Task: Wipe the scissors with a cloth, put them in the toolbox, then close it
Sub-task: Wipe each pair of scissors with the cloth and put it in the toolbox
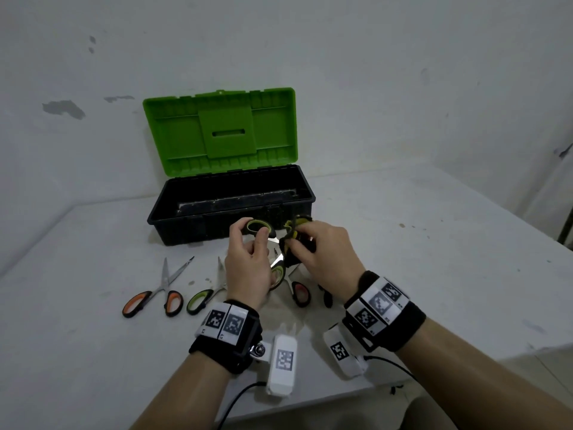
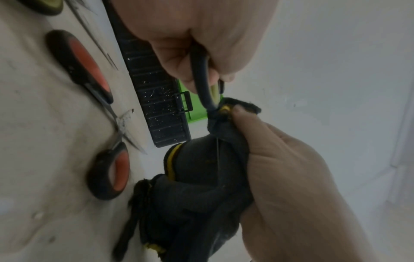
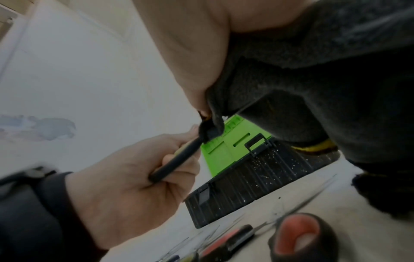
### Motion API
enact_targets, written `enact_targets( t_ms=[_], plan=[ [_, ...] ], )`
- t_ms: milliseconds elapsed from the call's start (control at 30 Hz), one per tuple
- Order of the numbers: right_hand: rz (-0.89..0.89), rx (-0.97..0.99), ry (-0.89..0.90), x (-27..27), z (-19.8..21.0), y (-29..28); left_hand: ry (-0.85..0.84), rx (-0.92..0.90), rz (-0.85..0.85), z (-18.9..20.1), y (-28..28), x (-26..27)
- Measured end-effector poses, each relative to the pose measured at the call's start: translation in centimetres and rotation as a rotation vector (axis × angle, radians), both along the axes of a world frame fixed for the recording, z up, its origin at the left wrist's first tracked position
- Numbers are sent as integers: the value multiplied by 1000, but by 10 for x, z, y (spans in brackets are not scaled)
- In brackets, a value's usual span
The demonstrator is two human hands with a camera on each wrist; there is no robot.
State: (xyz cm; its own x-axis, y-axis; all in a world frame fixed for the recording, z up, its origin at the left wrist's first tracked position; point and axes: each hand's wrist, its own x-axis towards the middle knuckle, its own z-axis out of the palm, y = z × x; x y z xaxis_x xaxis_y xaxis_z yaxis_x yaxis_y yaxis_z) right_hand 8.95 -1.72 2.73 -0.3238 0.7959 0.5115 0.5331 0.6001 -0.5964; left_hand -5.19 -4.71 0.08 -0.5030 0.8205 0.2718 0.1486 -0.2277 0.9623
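The left hand (image 1: 248, 268) holds a green-handled pair of scissors (image 1: 263, 231) above the worktop (image 1: 434, 243), just in front of the toolbox (image 1: 231, 209); its fingers (image 1: 237, 235) curl round the far handle loop. The right hand (image 1: 328, 256) pinches a dark cloth (image 1: 294, 246) with yellow trim around the blades, fingers pressed together on the folds. The toolbox stands open at the far side, green lid (image 1: 220, 131) upright. On the worktop lie an orange-handled pair (image 1: 158, 293) at left, a green-handled pair (image 1: 204, 297) beside it, and a red-handled pair (image 1: 300, 291) under the hands.
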Motion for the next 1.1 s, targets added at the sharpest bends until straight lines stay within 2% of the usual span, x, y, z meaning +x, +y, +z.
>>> enact_targets(
  t_ms=[100, 200, 333, 400, 533, 667, 800, 1000, 1100],
  plan=[
    [22, -1, 48, 3, 2, -1, -27, -4, -13, 0, -1, 1],
    [21, 134, 9, 5, 1, 0, -46, 6, -16, 0, 0, 1],
    [85, 112, -173, 6, -2, -2, -71, -8, -18, -1, 2, 0],
    [100, 103, -211, 6, 0, -1, -71, -18, -30, -3, 2, 1],
    [40, 154, -139, 6, 2, 0, -54, -1, -33, -2, 2, 2],
    [91, 192, -151, 2, -1, -7, -56, 12, -20, 1, 3, 0],
    [-24, 146, -72, 18, 1, 10, -62, 11, -38, -2, -2, -1],
    [126, 177, -144, 14, -3, -3, -60, 8, -50, -3, -1, 1],
    [7, 98, -129, 26, 2, 10, -60, 3, -49, -3, -3, 1]
  ],
)
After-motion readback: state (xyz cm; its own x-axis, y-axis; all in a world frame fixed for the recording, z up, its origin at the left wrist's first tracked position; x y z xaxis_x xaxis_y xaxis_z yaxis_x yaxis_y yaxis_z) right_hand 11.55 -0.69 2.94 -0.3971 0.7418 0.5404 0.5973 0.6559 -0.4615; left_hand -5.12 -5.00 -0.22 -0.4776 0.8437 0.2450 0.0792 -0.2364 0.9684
